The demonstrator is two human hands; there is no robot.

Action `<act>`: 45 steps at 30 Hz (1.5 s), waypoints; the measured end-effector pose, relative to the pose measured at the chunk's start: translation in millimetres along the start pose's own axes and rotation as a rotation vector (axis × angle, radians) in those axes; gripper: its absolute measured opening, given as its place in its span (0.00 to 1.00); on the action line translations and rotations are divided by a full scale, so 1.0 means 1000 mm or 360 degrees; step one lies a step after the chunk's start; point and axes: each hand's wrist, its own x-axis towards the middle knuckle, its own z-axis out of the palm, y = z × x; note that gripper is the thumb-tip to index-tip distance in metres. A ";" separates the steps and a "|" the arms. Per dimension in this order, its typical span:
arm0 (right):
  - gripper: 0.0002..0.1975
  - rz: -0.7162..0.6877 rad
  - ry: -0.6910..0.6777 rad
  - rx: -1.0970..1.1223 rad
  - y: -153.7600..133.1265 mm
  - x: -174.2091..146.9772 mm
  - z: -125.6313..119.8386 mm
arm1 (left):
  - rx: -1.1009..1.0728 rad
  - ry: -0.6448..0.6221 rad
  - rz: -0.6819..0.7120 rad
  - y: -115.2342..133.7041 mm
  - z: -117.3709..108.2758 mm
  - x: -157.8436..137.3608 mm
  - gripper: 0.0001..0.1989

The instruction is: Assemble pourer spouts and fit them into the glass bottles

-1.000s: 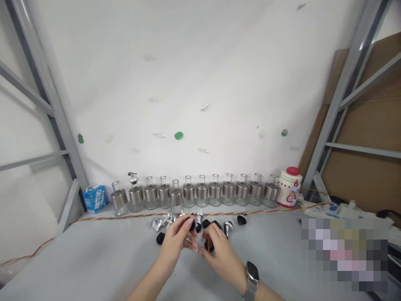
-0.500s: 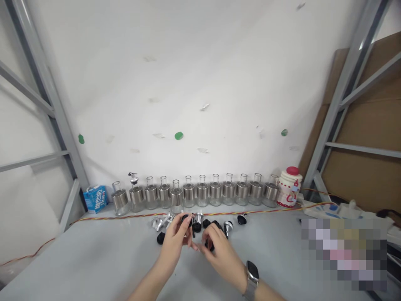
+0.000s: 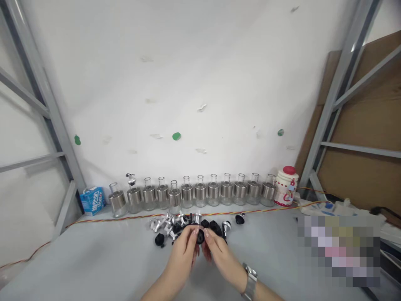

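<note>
Between the fingertips of both hands is a small black round pourer part (image 3: 200, 237). My left hand (image 3: 184, 250) pinches it from the left, and my right hand (image 3: 221, 253), with a watch on its wrist, grips it from the right. My fingers hide its far side. Just beyond the hands lies a loose pile of silver pourer tops (image 3: 168, 229) and black pourer parts (image 3: 214, 228). One black part (image 3: 159, 239) lies left of the pile, and a black and silver piece (image 3: 240, 219) sits to its right.
Several glass bottles with metal bands (image 3: 200, 191) line the wall; one holds a pourer (image 3: 131, 180). A blue carton (image 3: 93, 201) stands at the left end, a white jar with red lid (image 3: 285, 188) at the right. A twisted wire (image 3: 138, 217) crosses the grey table (image 3: 94, 255).
My hands have come together on the black part, the left one moving right and slightly down. More of the silver pieces behind the left hand now shows. The view has shifted slightly.
</note>
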 end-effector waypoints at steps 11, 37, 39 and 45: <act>0.18 0.0080 0.0009 0.0241 -0.010 -0.006 0.011 | 0.0098 0.0017 0.0230 0.010 0.010 -0.014 0.14; 0.32 0.0874 0.0022 0.0707 0.005 0.013 0.006 | -0.0515 -0.0041 -0.0191 -0.011 0.013 0.002 0.21; 0.32 0.0910 0.0006 0.0823 0.004 0.012 0.006 | -0.0443 0.0001 -0.0188 -0.012 0.013 0.003 0.21; 0.33 0.0727 -0.0132 0.0864 0.015 0.013 0.013 | -0.0249 0.0124 -0.0075 -0.020 0.011 0.006 0.18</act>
